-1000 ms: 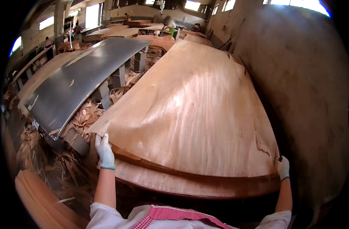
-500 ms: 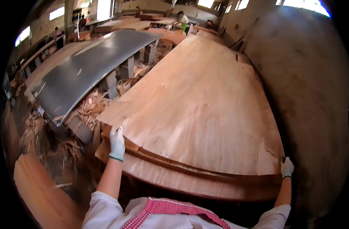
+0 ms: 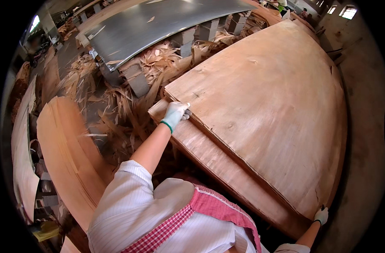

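Reaching well forward, the left hand in a white knit glove with a green cuff [image 3: 177, 114] has its arm nearly straight, its fingers curled against the near edge of the broad tan wood sheet [image 3: 260, 105], close to that sheet's near-left corner; I cannot tell whether they pinch it. The matching gloved right hand [image 3: 321, 215] is low at the near-right corner, its fingers partly hidden, so their closure cannot be told. Between the 2 hands, the broad sheet lies on the reddish-brown stack of wood sheets [image 3: 217, 156], set back from the stack's near edge. Beyond the stack's left edge are loose curled veneer scraps [image 3: 158, 61] and a smooth dark grey panel [image 3: 167, 29] on grey blocks [image 3: 187, 42]. A brownish wall [image 3: 365, 105] stands near the stack's right edge.
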A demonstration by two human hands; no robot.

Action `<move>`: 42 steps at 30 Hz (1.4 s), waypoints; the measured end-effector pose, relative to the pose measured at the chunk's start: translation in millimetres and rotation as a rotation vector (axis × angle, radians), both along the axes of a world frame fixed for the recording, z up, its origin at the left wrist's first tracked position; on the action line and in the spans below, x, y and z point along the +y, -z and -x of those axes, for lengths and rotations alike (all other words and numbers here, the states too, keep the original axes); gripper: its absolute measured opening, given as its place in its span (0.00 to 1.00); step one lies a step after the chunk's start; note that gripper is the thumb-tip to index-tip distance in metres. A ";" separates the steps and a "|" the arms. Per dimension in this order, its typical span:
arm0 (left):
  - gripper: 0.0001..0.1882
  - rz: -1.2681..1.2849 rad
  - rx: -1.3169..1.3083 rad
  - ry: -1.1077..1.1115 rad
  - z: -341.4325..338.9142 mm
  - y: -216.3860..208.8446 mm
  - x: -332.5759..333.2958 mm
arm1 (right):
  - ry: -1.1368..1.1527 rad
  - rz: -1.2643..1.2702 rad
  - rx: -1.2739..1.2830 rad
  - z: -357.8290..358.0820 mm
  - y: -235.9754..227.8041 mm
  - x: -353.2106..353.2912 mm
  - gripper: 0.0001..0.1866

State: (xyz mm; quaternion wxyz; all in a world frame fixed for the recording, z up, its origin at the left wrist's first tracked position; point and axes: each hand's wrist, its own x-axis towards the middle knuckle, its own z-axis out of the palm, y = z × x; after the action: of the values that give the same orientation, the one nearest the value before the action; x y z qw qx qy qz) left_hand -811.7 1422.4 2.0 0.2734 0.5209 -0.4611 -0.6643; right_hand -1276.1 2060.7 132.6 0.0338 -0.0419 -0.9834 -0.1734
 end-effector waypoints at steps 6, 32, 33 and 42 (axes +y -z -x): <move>0.11 0.070 0.023 0.052 9.0 -0.2 2.2 | 0.032 0.118 0.039 8.4 26.9 18.2 0.21; 0.16 0.195 -0.010 0.041 -0.1 26.8 1.2 | 0.263 0.303 -0.157 10.5 47.3 15.9 0.24; 0.20 0.183 -0.042 -0.070 3.0 19.4 11.8 | 0.244 0.346 -0.114 4.0 48.9 22.9 0.27; 0.26 1.290 -0.805 0.380 65.6 -21.6 142.6 | 0.190 0.350 -0.299 -91.1 33.7 74.7 0.28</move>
State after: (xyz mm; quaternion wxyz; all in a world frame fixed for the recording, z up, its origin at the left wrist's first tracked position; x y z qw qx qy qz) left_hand -877.3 1564.9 23.7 0.2155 0.3720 -0.9008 -0.0609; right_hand -1185.0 2135.4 98.9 -0.1363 -0.1131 -0.9842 -0.0070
